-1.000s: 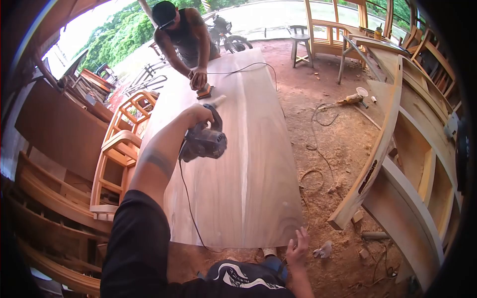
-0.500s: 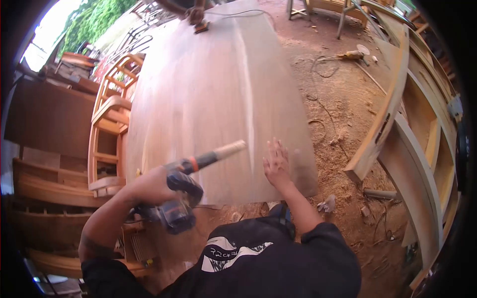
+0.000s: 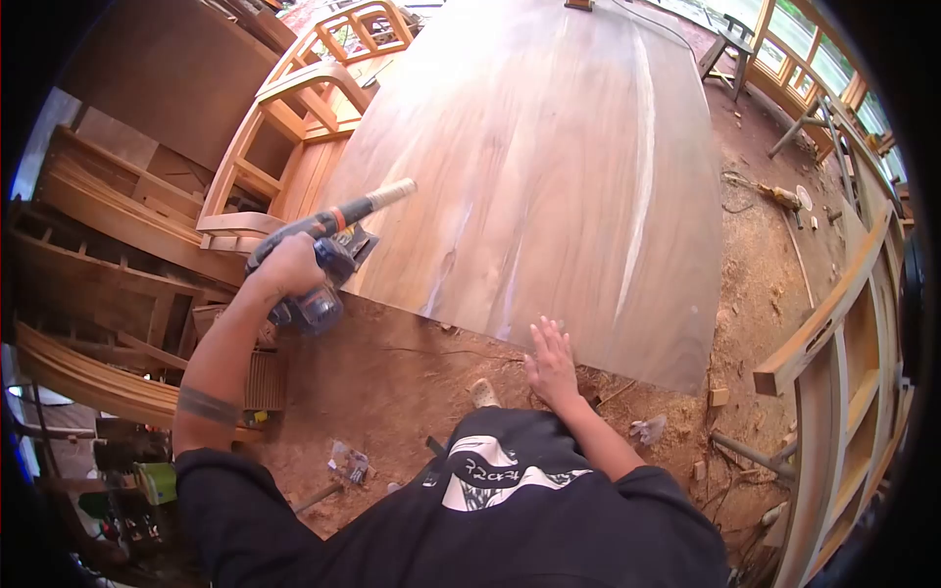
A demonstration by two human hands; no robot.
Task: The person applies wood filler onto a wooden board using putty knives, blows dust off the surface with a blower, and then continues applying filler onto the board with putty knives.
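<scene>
My left hand (image 3: pixel 294 265) is wrapped round the grip of a dark blue power tool (image 3: pixel 328 284). A black tube with an orange band and a pale end (image 3: pixel 394 193) points over the left near corner of a large wooden panel (image 3: pixel 529 176). At the panel's near edge, my right hand (image 3: pixel 552 367) has its fingers spread and holds nothing. The fingertips lie by the edge; whether they touch the wood is hard to tell.
An orange-brown wooden frame (image 3: pixel 265 147) stands left of the panel. Curved timber pieces (image 3: pixel 833 314) are on the right. A yellow tool with a disc (image 3: pixel 781 196) and cord lies on the sawdust-covered floor. A dark stool (image 3: pixel 727 59) stands at the back right.
The view has turned left. My left hand, with the tool, has come back from far over the panel to its left near corner. The co-worker has left the view.
</scene>
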